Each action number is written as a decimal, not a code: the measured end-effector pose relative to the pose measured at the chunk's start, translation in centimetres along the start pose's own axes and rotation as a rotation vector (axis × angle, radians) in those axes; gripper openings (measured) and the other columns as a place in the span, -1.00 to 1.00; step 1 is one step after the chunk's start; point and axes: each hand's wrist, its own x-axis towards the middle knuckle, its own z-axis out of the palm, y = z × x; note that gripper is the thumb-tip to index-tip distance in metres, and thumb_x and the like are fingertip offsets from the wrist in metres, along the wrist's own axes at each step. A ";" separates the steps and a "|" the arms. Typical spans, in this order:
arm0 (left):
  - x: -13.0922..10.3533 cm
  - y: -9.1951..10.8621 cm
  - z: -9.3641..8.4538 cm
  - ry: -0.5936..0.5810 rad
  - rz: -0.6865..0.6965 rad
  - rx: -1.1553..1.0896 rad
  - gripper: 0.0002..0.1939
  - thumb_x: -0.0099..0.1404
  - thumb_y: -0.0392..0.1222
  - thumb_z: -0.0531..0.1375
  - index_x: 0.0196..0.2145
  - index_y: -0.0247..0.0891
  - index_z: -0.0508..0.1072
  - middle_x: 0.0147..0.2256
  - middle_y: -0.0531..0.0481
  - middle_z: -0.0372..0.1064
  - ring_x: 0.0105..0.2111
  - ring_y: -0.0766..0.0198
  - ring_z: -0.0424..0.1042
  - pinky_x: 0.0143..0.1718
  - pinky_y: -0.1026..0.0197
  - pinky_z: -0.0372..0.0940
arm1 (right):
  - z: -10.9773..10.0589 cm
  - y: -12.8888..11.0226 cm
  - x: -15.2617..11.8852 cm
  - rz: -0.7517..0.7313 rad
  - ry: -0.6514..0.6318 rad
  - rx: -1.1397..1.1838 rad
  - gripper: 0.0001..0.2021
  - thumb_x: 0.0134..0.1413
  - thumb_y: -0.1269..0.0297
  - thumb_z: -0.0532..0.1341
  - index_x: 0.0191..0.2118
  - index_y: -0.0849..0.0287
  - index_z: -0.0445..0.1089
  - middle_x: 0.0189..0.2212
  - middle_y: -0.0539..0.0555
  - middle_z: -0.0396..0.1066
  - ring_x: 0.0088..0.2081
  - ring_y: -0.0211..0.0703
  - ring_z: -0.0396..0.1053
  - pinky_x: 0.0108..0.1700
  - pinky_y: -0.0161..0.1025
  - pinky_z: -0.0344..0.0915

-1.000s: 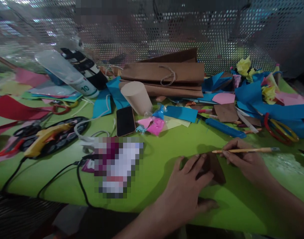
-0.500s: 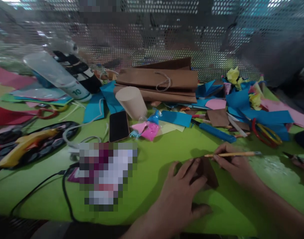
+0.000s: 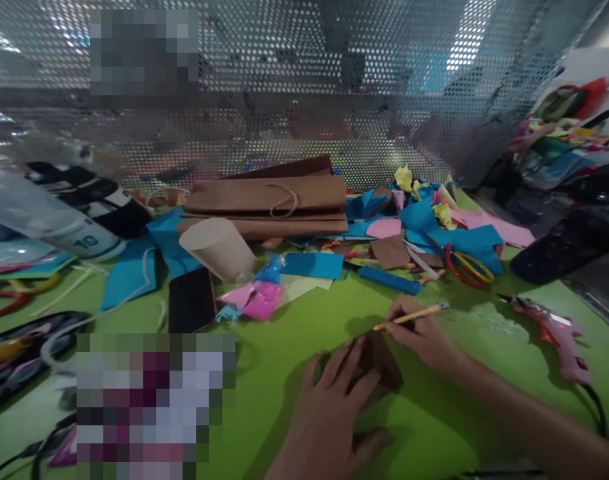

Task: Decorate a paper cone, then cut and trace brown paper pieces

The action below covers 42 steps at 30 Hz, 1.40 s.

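My left hand (image 3: 329,407) lies with its fingers outstretched on a small piece of brown paper (image 3: 384,363), pressing it to the green table (image 3: 264,400). Part of the paper is hidden under those fingers. In my right hand (image 3: 412,330) a wooden pencil (image 3: 417,315) is pinched, tilted low. Its tip is at the paper's upper edge, close to the left fingertips; whether it touches cannot be told.
Behind my hands are a blue cutter (image 3: 390,280), scissors (image 3: 469,267), paper scraps and a folded brown sheet (image 3: 264,200). A pink glue gun (image 3: 554,333) lies right. To the left are a phone (image 3: 191,300), a beige cylinder (image 3: 219,247) and cables.
The view has swung to the right and up, so the table things appear further left and lower. The glue gun now shows fully. Both hands keep nearly the same pose on the paper.
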 end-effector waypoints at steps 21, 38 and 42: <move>0.2 -0.1 -0.1 0.026 0.034 0.135 -0.30 0.35 0.28 0.32 0.35 0.03 0.39 0.48 -0.18 0.11 0.38 -0.25 0.25 0.24 -0.29 0.21 | 0.1 -0.3 0.1 0.001 0.015 0.009 -0.88 0.23 0.25 0.25 -0.35 0.05 0.34 -0.48 -0.07 0.39 -0.42 -0.20 0.27 -0.37 -0.24 0.15; -0.3 0.6 -0.7 0.015 -0.033 -0.097 -0.19 0.45 0.49 0.02 0.40 -0.09 0.30 0.53 -0.12 -0.01 0.48 -0.11 0.05 0.42 -0.30 0.00 | -0.7 0.7 -0.1 0.005 -0.011 -0.079 -0.79 0.35 0.07 0.22 -0.29 0.03 0.37 -0.49 -0.06 0.34 -0.47 -0.19 0.29 -0.43 -0.21 0.21; -0.3 0.7 -0.8 0.020 -0.038 -0.102 -0.19 0.45 0.50 0.01 0.39 -0.10 0.30 0.52 -0.13 0.01 0.49 -0.10 0.03 0.43 -0.31 -0.01 | -0.8 0.4 0.0 0.009 -0.012 -0.109 -0.78 0.33 0.07 0.23 -0.32 0.03 0.36 -0.52 -0.06 0.35 -0.48 -0.18 0.30 -0.44 -0.21 0.20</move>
